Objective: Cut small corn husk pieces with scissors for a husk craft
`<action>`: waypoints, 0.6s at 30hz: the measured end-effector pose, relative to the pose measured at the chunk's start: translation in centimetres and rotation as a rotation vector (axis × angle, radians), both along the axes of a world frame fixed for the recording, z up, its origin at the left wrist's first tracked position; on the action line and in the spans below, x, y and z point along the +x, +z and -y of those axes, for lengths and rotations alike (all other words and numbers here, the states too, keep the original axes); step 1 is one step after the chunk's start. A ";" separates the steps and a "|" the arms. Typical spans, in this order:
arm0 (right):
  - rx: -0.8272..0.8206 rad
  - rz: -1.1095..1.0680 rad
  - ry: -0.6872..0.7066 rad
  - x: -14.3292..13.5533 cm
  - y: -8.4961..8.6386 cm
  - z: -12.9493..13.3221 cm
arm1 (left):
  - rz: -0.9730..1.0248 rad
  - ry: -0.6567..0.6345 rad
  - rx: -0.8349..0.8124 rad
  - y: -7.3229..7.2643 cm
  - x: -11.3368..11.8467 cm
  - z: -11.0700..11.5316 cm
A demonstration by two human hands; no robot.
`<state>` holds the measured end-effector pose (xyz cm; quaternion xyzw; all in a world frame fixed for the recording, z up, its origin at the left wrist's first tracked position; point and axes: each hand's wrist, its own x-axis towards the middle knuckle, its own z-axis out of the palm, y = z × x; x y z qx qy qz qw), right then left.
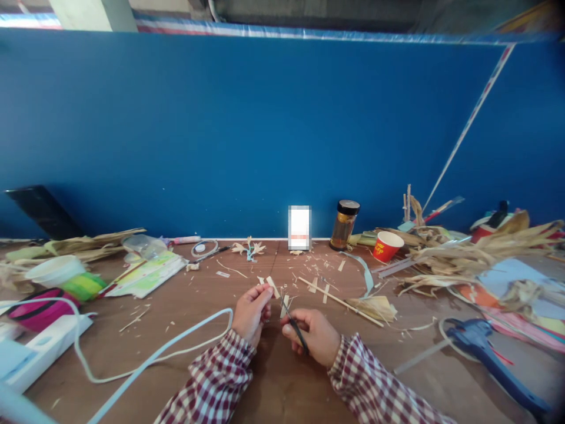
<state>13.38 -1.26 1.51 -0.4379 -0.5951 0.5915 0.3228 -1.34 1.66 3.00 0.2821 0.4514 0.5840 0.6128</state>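
Observation:
Between the thumb and fingers of my left hand (252,312) is a small pale strip of dry husk (273,287). My right hand (315,337) grips a pair of dark scissors (299,334), whose blades point up and left beside the strip. Whether the blades touch the husk I cannot tell. Just beyond my hands, cut husk pieces (313,285) and a thin wooden stick (339,301) lie on the brown table (273,388). A small husk figure with a blue stem (249,250) sits farther back.
A jar with a black lid (345,225) and a red paper cup (387,246) stand at the back right, near piled dry husks (441,277). A blue glue gun (494,359) lies at right. White cables (163,347) and a power strip (48,353) occupy the left. A blue panel (265,129) borders the back.

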 end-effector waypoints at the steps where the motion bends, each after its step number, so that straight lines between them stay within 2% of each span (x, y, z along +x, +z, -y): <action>1: -0.001 -0.002 0.000 0.0 0.0 0.0 | 0.000 0.001 0.000 0.0 0.0 0.0; 18: 0.006 -0.026 -0.002 0.0 -0.9 -0.2 | 0.029 -0.005 -0.005 0.0 0.0 0.0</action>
